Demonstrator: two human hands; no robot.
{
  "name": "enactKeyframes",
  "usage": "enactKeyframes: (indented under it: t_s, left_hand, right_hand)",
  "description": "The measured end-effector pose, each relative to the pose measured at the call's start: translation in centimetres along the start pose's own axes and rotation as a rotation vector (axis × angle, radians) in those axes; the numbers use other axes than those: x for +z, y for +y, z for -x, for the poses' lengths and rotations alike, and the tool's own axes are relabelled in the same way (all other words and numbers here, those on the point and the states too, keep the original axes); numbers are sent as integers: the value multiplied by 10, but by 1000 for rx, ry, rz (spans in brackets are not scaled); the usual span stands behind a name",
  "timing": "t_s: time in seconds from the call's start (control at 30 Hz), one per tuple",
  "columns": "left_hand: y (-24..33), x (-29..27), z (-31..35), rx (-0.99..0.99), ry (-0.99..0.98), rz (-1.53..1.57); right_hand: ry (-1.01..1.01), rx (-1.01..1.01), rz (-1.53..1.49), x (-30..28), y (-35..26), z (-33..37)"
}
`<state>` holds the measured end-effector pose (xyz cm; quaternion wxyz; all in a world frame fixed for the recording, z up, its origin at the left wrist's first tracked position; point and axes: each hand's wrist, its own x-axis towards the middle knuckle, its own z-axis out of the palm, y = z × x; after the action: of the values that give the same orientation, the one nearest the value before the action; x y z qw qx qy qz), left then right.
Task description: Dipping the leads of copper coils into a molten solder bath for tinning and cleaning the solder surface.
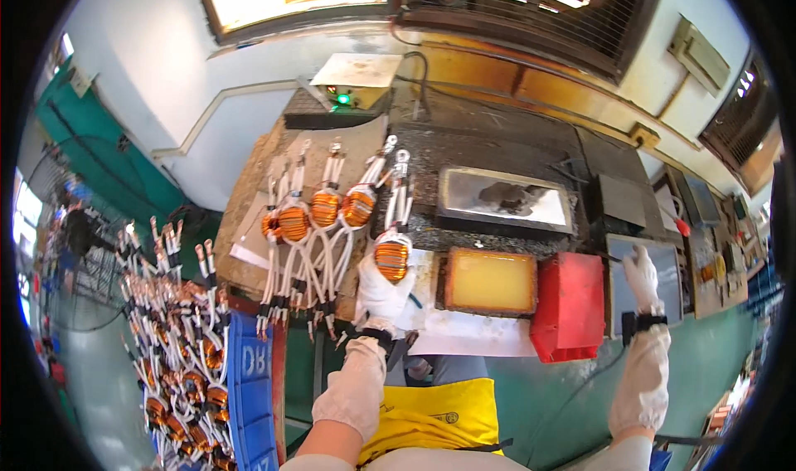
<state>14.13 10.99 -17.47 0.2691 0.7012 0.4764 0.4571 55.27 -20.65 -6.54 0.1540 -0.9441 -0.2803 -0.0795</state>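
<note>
My left hand (pixel 383 297), in a white glove, is closed around a ring-shaped copper-wound coil (pixel 391 261). White-sleeved leads (pixel 400 193) with bare metal lugs run up from this coil, away from me. To its left, several similar coils (pixel 325 209) lie in a row on the bench with their white leads spread out. My right hand (pixel 643 279), also gloved, is over a grey-topped rectangular tray (pixel 663 259) at the right. Its fingers look closed at a thin dark rod (pixel 611 258); the grip itself is too small to make out.
Between my hands stand a pan of yellowish material (pixel 491 280) and a red bin (pixel 572 305). Behind them is a tray with a shiny, dark-patched surface (pixel 506 199). A box with a green light (pixel 356 98) sits far back. A blue crate (pixel 251 380) and piled coils (pixel 186 380) are lower left.
</note>
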Motion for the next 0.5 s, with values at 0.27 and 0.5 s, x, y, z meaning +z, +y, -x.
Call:
enactKeyframes:
  t_s: [0.27, 0.5]
  left_hand:
    - [-10, 5, 2, 61, 85, -92]
    - [-13, 4, 3, 76, 78, -84]
  right_hand:
    - [-208, -126, -187, -5, -91, 108]
    - [186, -267, -43, 38, -114, 132]
